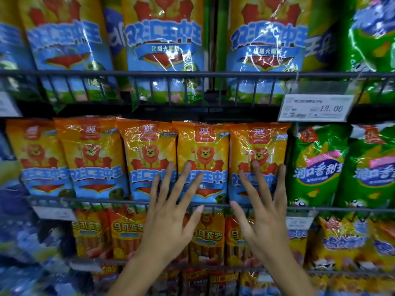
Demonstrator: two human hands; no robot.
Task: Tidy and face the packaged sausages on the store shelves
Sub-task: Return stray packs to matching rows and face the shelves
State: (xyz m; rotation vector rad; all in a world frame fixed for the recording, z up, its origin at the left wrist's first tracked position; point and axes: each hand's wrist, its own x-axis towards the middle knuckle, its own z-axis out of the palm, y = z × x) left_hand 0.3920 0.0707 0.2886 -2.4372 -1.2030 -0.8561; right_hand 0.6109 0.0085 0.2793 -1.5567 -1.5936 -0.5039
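We are facing the middle shelf rail. Five orange lion packs are standing upright just above it. Our left hand is spreading flat, fingers straight, over the third and fourth packs; our right hand is pressing open-fingered on the fifth, gripping nothing. Green packs are standing beside.

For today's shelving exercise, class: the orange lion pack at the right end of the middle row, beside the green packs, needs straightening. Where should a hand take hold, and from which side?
Probably take the orange lion pack by its long side edges above the wire rail, coming straight from the front. It stands upright, tall and flat, its foot hidden behind that rail, so the upper part is free. The right hand already lies spread on its face; the green pack crowds its right edge.
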